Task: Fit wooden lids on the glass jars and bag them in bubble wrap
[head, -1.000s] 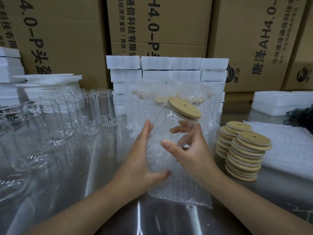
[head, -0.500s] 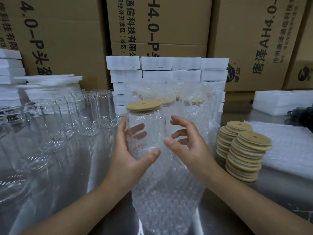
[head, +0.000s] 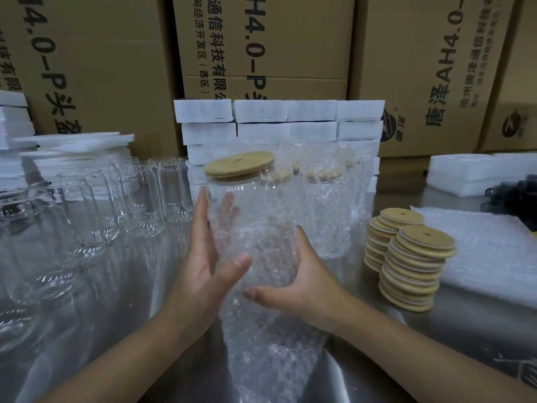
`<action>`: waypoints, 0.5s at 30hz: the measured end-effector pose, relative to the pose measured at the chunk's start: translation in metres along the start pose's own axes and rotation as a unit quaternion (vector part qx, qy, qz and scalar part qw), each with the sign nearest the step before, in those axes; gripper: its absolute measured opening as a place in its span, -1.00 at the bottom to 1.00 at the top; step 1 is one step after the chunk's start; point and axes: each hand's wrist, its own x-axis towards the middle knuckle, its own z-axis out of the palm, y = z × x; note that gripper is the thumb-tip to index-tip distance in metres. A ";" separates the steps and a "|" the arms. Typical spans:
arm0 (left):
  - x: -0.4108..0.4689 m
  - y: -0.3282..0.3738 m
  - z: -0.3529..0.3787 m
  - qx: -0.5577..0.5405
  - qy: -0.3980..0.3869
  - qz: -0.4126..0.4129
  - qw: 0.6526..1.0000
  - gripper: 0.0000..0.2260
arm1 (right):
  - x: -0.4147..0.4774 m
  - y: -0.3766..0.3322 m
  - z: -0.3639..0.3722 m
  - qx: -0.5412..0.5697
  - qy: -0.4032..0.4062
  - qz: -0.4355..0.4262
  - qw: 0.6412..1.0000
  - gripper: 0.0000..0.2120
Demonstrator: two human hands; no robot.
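A clear glass jar (head: 247, 205) with a round wooden lid (head: 239, 164) stands upright in front of me. Its lower half sits inside a bubble wrap bag (head: 270, 344), whose loose end hangs down to the table. My left hand (head: 203, 266) holds the jar's left side, fingers behind the glass and thumb across the front. My right hand (head: 308, 283) cups the wrapped lower right of the jar, thumb pointing left.
Several empty jars (head: 139, 199) crowd the left of the steel table (head: 116, 315). Bagged jars (head: 328, 205) stand behind, before white foam blocks (head: 261, 112). Two lid stacks (head: 418, 266) and flat bubble wrap sheets (head: 488, 251) lie to the right. Cartons form the back wall.
The jar went from tilted to upright, and the bubble wrap bag came up over its lower half. My right hand dropped from the jar's side to its wrapped base.
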 end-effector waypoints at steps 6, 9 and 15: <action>-0.004 -0.006 0.004 0.058 -0.017 -0.016 0.998 -0.35 | 0.003 0.002 -0.002 0.019 0.088 -0.055 0.994 -0.26; -0.004 -0.011 0.004 0.061 -0.010 -0.033 0.998 -0.38 | 0.006 0.005 -0.004 0.014 0.112 -0.063 0.992 -0.21; 0.000 -0.009 0.005 0.061 0.012 -0.033 0.997 -0.43 | 0.012 0.007 0.000 0.006 0.103 -0.063 0.993 -0.19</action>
